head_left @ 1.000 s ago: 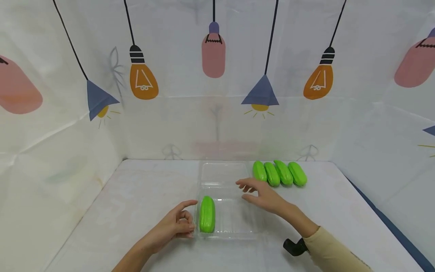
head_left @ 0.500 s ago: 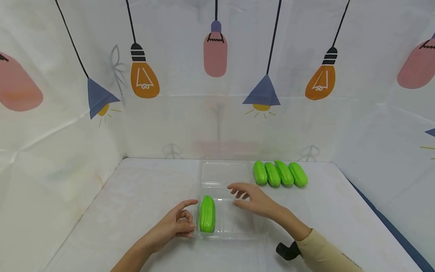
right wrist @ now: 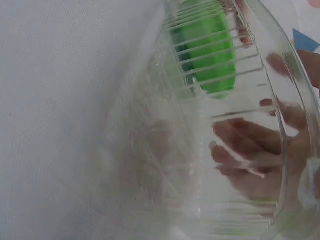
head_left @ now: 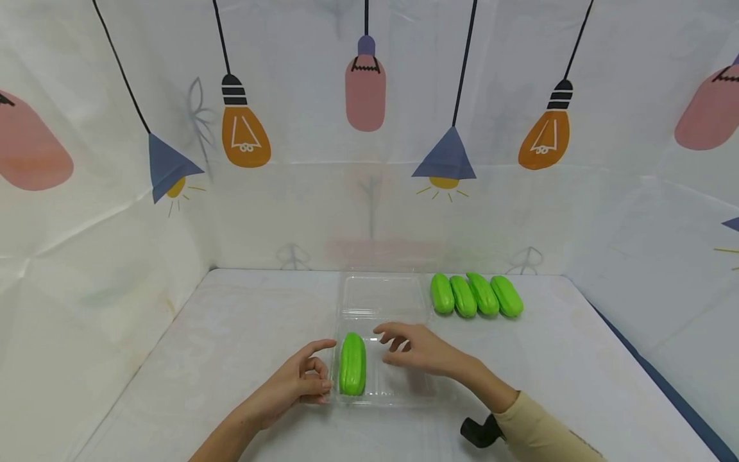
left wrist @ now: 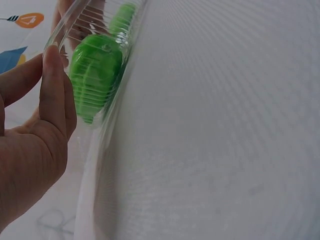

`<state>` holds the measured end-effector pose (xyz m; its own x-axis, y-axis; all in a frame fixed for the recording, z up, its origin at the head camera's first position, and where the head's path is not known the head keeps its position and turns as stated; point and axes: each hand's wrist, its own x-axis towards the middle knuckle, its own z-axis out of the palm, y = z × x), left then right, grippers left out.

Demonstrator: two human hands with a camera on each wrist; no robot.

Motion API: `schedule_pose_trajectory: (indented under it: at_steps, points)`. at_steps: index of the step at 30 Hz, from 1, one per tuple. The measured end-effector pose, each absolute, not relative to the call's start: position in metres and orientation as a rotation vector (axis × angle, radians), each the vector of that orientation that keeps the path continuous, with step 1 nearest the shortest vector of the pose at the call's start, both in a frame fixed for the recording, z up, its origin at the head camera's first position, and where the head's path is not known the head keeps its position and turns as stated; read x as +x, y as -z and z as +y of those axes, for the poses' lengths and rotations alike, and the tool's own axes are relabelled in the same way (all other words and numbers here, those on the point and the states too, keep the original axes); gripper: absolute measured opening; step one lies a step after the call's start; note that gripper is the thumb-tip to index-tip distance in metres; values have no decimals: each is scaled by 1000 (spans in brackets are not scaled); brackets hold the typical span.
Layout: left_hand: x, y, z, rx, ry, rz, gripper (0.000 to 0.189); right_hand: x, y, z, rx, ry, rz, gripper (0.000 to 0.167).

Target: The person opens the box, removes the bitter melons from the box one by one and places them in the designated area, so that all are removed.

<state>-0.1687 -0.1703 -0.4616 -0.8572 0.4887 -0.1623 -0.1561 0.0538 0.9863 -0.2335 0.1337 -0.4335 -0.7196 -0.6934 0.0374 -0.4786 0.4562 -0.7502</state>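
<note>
A clear plastic clamshell box (head_left: 398,387) lies with its lid spread back on the white table. One green, cucumber-shaped toy vegetable (head_left: 352,364) rests lengthwise along the box's left side. At the left rim, my left hand (head_left: 294,387) pinches the edge between thumb and fingers, seen closer in the left wrist view (left wrist: 47,95). Over the right part of the box hovers my right hand (head_left: 424,350), fingers loosely bent and holding nothing. The right wrist view shows that hand through the box wall (right wrist: 287,115), to the right of the green vegetable (right wrist: 210,55).
Several more green vegetables (head_left: 476,295) lie in a row at the back right, beside the lid (head_left: 381,294). A black object (head_left: 482,432) sits by the right sleeve (head_left: 537,427). White sheets printed with lamps (head_left: 444,157) enclose the table.
My right hand has moved left and toward me, from near the row of vegetables to over the box. My left hand and the vegetable in the box have stayed put.
</note>
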Motion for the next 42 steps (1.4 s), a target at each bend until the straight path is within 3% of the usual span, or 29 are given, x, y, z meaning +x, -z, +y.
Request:
schedule_pose_trajectory:
  at_steps: [29, 42]
  points:
    - [-168, 461, -171, 327, -1849, 1862, 76, -226, 444, 108, -938, 1022, 2385, 60]
    - [-168, 461, -171, 329, -1850, 1856, 74, -224, 450, 96, -893, 1057, 2374, 72]
